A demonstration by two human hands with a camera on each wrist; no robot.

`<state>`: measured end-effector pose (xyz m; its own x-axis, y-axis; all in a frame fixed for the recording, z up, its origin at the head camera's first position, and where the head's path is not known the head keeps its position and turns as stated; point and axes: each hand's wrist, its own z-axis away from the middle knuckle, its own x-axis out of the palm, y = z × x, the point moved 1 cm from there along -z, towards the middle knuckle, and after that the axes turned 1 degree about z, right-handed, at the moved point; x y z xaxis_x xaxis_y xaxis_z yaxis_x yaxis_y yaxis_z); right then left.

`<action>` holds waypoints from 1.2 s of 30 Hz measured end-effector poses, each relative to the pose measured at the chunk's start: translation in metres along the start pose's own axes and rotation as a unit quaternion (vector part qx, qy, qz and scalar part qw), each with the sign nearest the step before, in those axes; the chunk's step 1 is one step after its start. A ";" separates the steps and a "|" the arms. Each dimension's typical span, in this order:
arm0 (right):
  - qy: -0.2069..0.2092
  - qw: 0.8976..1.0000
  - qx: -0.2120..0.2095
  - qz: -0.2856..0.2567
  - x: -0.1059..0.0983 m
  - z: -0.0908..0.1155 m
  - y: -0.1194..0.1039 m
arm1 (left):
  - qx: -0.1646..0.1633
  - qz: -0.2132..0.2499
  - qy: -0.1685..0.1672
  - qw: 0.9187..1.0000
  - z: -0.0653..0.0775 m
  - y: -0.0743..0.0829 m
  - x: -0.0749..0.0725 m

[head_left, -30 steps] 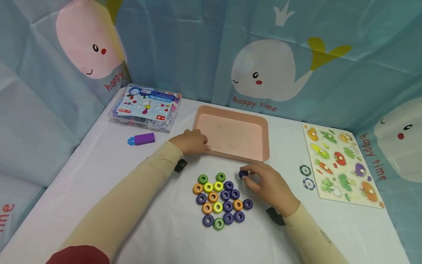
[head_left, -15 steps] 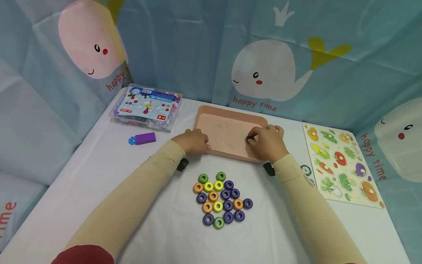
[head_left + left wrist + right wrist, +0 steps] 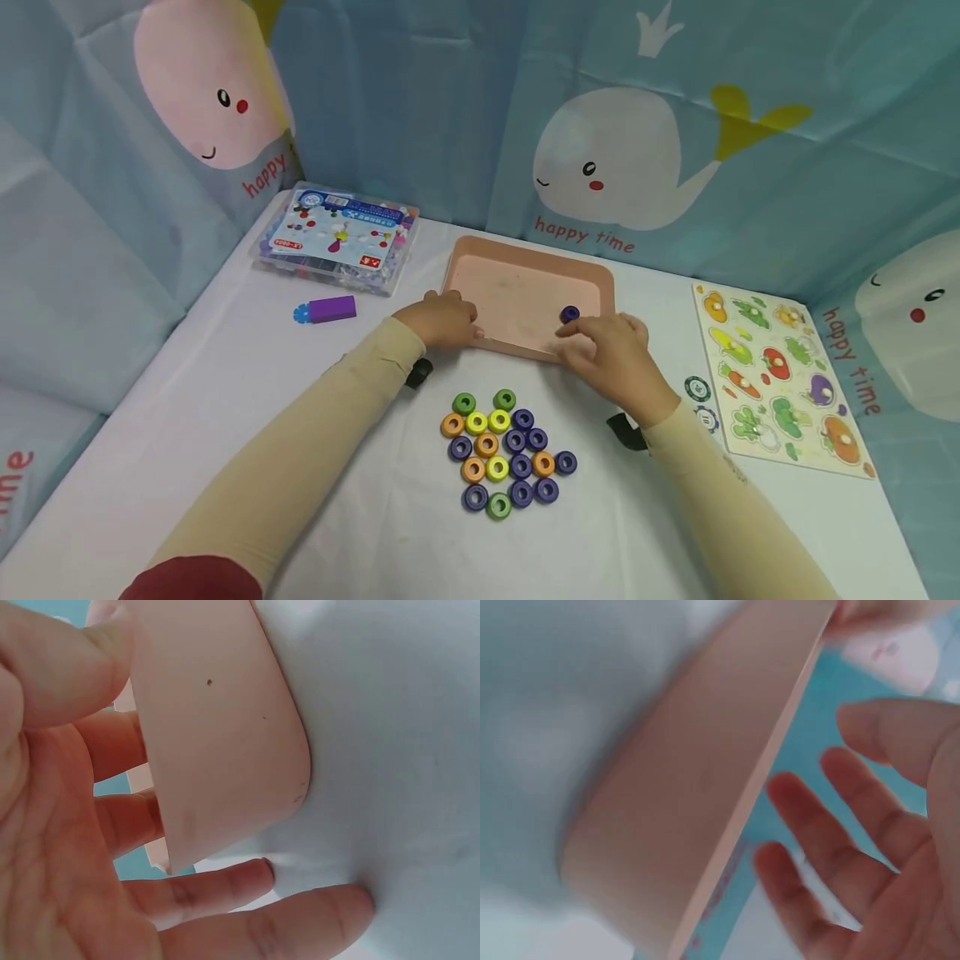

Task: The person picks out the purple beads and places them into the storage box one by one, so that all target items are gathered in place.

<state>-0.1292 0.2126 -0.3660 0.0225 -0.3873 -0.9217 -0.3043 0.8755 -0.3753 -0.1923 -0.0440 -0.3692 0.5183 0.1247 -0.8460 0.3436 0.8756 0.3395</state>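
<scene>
My left hand [image 3: 441,320] holds the near left corner of the pink tray [image 3: 525,348]. In the left wrist view, the thumb [image 3: 82,671] lies on the tray's outer wall, two fingers reach behind the rim, and the other two extend past the corner by the white cloth. One dark purple ring bead [image 3: 570,314] lies inside the tray towards the right. Just in front of that bead, my right hand [image 3: 611,360] hovers over the near right rim, fingers apart and holding nothing. Several purple, orange, yellow and green ring beads [image 3: 487,445] lie clustered in front of the tray.
At the back left stands a clear plastic case [image 3: 337,237] with a printed sheet. A purple block [image 3: 332,309] with a blue toothed piece lies before it. To the right are a vegetable puzzle board [image 3: 780,379] and two poker chips [image 3: 697,389]. A whale-print curtain [image 3: 450,108] encloses the table.
My right hand carried a purple ring bead from beside the cluster into the tray and let it go. It has since drawn back towards the near rim. The left hand stays on the tray.
</scene>
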 end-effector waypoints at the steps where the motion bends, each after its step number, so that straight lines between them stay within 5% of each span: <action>1: -0.005 1.000 -0.017 -0.006 0.002 0.009 -0.006 | 0.001 0.001 0.001 1.000 0.000 0.000 0.000; 7: 0.006 0.998 -0.065 0.002 0.017 0.054 -0.035 | 0.002 0.006 -0.001 1.000 -0.003 -0.003 -0.001; 11: -0.023 0.996 -0.086 0.017 0.027 0.064 -0.047 | -0.008 0.010 -0.004 1.000 -0.002 -0.004 -0.002; 17: -0.071 0.992 -0.083 0.057 0.037 0.060 -0.052 | -0.010 0.010 -0.003 1.000 -0.002 -0.002 -0.001; 28: -0.122 0.990 -0.061 0.047 0.034 0.050 -0.055 | -0.010 0.008 0.000 1.000 -0.002 0.000 0.002; 36: -0.054 0.998 -0.013 -0.017 -0.004 0.016 -0.027 | -0.017 0.019 -0.004 1.000 0.000 -0.001 0.001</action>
<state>-0.1053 0.1949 -0.3538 0.1352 -0.3818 -0.9143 -0.3261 0.8542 -0.4049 -0.1925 -0.0444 -0.3705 0.5361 0.1549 -0.8298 0.2972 0.8854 0.3573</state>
